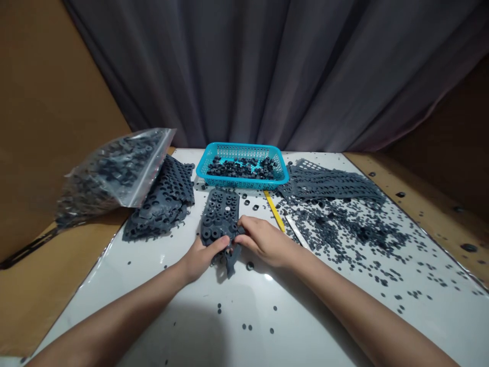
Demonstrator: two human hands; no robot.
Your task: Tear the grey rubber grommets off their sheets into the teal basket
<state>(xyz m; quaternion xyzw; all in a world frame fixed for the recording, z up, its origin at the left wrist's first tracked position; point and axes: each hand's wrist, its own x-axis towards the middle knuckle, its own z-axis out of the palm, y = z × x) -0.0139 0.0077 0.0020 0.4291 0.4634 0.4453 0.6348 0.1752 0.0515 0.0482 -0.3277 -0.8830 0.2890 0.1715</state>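
A dark grey rubber sheet (220,214) studded with small rings lies on the white table (244,316) in front of me. My left hand (202,257) grips its near edge from below, thumb on top. My right hand (263,239) pinches the same near edge from the right side, fingers closed. A torn strip of the sheet hangs down between the two hands. Behind the sheet stands a turquoise basket (244,179) holding several loose dark rings.
A clear zip bag (110,173) full of rings leans at the left over a stack of ring sheets (162,201). Emptied perforated sheets (330,183) and scattered rubber bits (355,229) cover the right. A yellow tool (274,209) lies near the basket. Grey curtain behind.
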